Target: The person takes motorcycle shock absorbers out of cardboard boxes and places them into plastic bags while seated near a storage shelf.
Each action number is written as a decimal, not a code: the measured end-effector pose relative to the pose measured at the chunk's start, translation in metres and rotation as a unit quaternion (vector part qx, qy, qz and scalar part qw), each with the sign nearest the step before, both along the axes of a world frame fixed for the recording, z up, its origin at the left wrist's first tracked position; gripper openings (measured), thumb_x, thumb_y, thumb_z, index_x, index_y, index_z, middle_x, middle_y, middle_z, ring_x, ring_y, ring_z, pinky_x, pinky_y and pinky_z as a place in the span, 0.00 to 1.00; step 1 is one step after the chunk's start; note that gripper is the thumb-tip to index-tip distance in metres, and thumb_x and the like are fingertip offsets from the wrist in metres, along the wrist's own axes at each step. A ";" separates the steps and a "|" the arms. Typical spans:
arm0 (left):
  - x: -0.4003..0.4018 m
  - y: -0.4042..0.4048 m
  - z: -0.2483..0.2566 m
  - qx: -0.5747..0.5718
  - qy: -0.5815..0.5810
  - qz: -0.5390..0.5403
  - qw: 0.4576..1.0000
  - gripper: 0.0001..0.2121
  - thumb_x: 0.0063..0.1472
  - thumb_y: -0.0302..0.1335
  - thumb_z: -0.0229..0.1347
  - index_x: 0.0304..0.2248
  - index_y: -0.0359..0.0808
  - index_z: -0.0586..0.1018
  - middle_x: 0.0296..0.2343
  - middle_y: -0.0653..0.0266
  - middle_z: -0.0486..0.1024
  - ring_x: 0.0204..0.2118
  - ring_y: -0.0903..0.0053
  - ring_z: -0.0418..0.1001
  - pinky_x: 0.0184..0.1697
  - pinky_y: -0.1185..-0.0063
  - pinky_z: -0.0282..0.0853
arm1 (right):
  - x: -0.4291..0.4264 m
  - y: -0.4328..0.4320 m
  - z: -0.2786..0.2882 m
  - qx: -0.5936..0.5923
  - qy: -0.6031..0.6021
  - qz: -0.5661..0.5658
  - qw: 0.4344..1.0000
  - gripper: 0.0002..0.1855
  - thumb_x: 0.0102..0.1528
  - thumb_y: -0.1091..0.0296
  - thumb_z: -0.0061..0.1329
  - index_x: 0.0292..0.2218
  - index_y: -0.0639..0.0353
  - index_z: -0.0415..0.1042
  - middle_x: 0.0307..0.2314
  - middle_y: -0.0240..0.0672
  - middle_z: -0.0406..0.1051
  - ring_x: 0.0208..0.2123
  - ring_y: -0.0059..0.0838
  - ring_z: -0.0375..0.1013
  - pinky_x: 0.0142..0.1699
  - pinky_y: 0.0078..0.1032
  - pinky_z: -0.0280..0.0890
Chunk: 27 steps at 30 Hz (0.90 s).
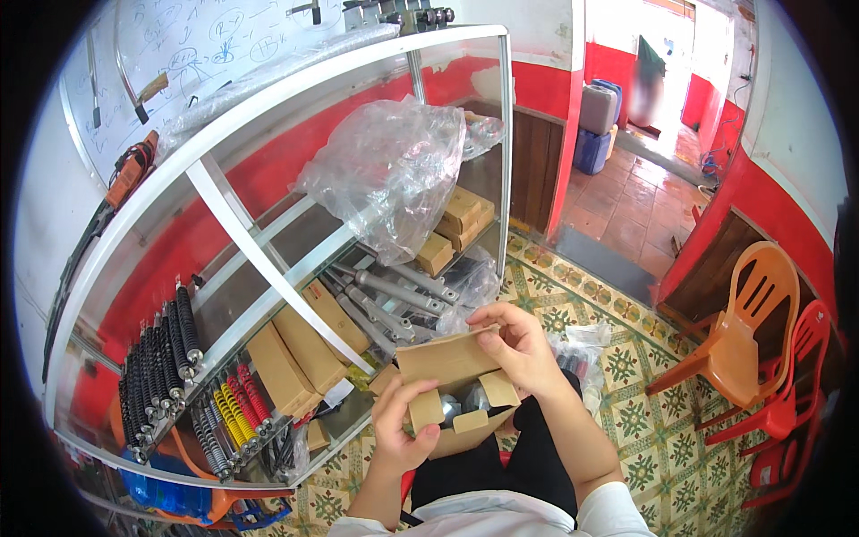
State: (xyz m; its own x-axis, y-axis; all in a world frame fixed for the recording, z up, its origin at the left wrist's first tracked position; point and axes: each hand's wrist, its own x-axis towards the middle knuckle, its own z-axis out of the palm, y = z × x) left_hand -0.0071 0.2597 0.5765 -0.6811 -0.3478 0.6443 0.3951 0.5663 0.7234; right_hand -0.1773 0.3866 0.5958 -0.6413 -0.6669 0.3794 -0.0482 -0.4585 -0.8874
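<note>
An open brown cardboard box (463, 440) sits above my lap with its small end flaps folded outward. Inside it, grey metal parts (463, 401) show, perhaps wrapped; what exactly they are I cannot tell. My left hand (405, 421) grips the left side of the box, fingers by a flap and thumb near the front edge. With thumb and fingers, my right hand (515, 346) pinches the top corner of the raised lid (446, 357). The lower part of the box is partly out of sight.
A metal-framed glass display case (282, 288) holds black shock absorbers (161, 362), coloured coil shocks (231, 419), grey fork tubes (396, 288) and long cartons (298, 356). Clear plastic (396, 174) drapes over it. Plastic chairs (745, 335) stand right; bagged parts (580, 356) lie on the floor.
</note>
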 end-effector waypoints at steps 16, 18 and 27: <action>-0.003 0.009 -0.006 0.006 0.040 -0.029 0.999 0.25 0.58 0.48 0.56 0.42 0.31 0.76 0.37 0.51 0.72 0.36 0.65 0.72 0.38 0.74 0.67 | 0.008 0.003 0.039 0.041 0.151 -0.044 0.987 0.07 0.51 0.71 0.60 0.27 0.66 0.79 0.20 0.34 0.73 0.23 0.19 0.69 0.28 0.20 0.61; -0.003 0.008 -0.005 0.006 0.044 -0.015 0.999 0.25 0.58 0.48 0.56 0.41 0.32 0.77 0.36 0.51 0.73 0.36 0.65 0.72 0.38 0.74 0.67 | 0.012 0.003 0.039 0.035 0.146 -0.054 0.987 0.07 0.51 0.71 0.60 0.27 0.66 0.79 0.19 0.33 0.72 0.22 0.18 0.68 0.27 0.20 0.60; 0.002 0.003 -0.006 -0.047 0.088 -0.048 0.994 0.23 0.56 0.45 0.58 0.40 0.32 0.78 0.37 0.49 0.74 0.36 0.61 0.74 0.39 0.72 0.69 | 0.016 0.005 0.042 0.052 0.141 0.000 0.989 0.12 0.52 0.68 0.60 0.22 0.66 0.76 0.15 0.27 0.65 0.20 0.13 0.61 0.24 0.21 0.53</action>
